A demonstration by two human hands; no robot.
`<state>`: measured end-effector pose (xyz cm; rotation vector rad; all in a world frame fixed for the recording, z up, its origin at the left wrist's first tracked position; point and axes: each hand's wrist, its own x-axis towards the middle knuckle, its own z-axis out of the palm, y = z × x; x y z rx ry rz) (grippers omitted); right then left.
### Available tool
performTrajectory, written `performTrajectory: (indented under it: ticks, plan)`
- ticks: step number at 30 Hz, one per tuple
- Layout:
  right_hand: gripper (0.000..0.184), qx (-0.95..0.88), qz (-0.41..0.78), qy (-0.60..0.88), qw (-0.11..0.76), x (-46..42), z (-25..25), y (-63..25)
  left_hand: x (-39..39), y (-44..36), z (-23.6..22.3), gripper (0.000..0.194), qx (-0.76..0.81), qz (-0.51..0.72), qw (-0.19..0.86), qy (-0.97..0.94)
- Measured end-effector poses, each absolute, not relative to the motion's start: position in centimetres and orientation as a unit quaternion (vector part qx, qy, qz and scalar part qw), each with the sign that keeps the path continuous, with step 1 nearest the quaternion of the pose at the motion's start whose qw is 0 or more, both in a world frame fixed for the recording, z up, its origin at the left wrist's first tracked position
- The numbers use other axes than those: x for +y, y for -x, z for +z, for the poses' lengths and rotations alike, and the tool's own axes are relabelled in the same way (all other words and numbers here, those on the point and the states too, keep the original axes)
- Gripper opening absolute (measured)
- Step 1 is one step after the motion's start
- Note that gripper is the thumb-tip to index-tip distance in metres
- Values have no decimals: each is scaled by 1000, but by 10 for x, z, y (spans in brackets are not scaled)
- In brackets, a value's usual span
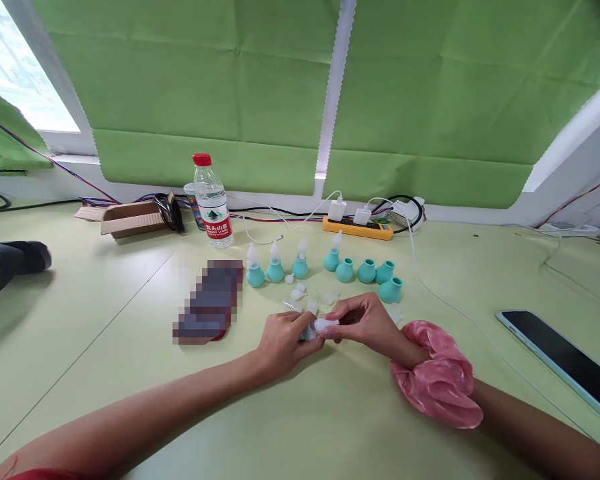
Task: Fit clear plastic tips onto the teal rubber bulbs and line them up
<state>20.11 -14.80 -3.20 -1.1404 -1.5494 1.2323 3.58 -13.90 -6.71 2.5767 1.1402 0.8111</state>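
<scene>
My left hand and my right hand meet at the middle of the pale green table, fingers pinched together on a small clear plastic tip. A teal part shows faintly between my left fingers. Just beyond my hands lie several loose clear tips. Behind those stands a row of teal rubber bulbs: some with clear tips fitted, others bare. A pink scrunchie sits on my right wrist.
A water bottle with a red cap, a cardboard box and an orange power strip with chargers line the back. A pixelated dark object lies to the left, a phone to the right, a black item at far left.
</scene>
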Motion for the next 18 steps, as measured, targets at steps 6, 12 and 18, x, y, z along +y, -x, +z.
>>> performTrajectory:
  ticks: [6, 12, 18]
  plan:
    - [23, -602, 508, 478, 388, -151, -31, -199, -143, -35, -65, 25, 391, 287, 111, -867]
    - [24, -632, 454, 464, 423, -148, -2, -200, -149, -31, -58, 27, 347, 378, 207, -833]
    - [20, -668, 292, 478, 489, -118, 35, -212, -138, -27, -64, 26, 408, 501, 246, -722]
